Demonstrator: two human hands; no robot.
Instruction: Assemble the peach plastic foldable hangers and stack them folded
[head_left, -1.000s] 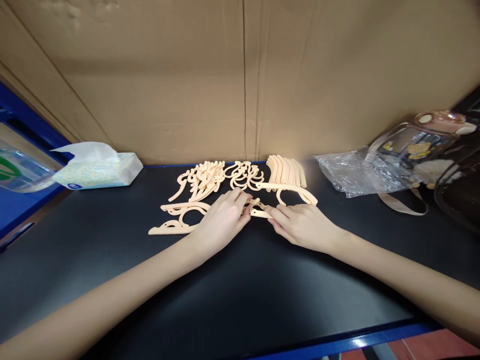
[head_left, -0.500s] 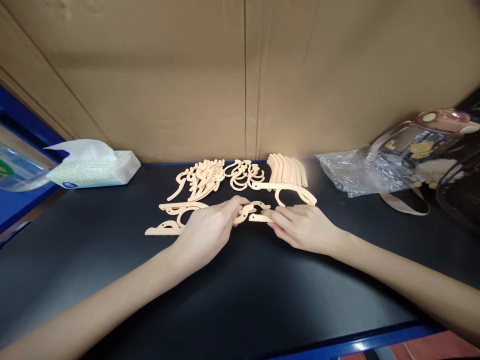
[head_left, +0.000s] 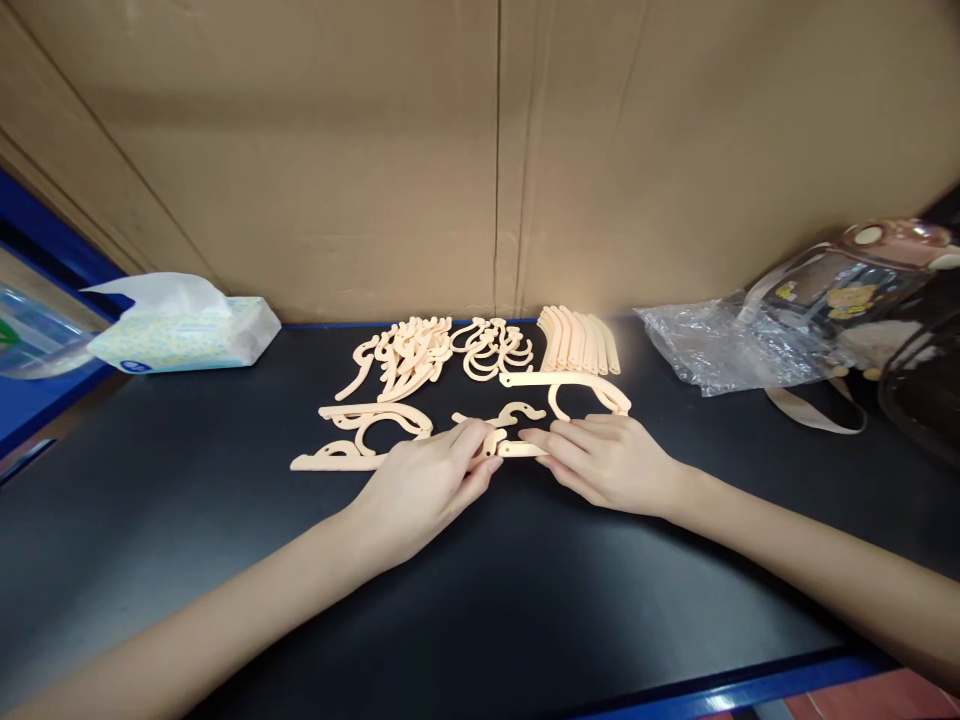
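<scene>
My left hand point(head_left: 431, 475) is closed on a cream plastic hanger arm point(head_left: 493, 442), whose holed end shows past the fingertips. My right hand point(head_left: 611, 460) pinches a second, straighter hanger arm point(head_left: 519, 450). The two ends meet between my hands, touching or nearly so; I cannot tell if they are joined. Just beyond them lies a hanger hook point(head_left: 521, 411). Left of my left hand rest joined hanger pieces point(head_left: 375, 411) and a flat-edged piece point(head_left: 330, 462), partly covered by the hand. Behind my right hand is another joined hanger piece point(head_left: 559, 379).
At the back are a heap of curved arms point(head_left: 411, 355), several loose hooks point(head_left: 491, 348) and a row of straight arms point(head_left: 577, 342). A tissue pack point(head_left: 187, 335) stands left. A clear plastic bag point(head_left: 697, 345) and a strapped bottle point(head_left: 840, 290) are right. Cardboard point(head_left: 337, 160) walls the back.
The two arm ends have come together a little nearer to me. My left thumb has moved forward along its piece, and the hook between my hands shows more fully.
</scene>
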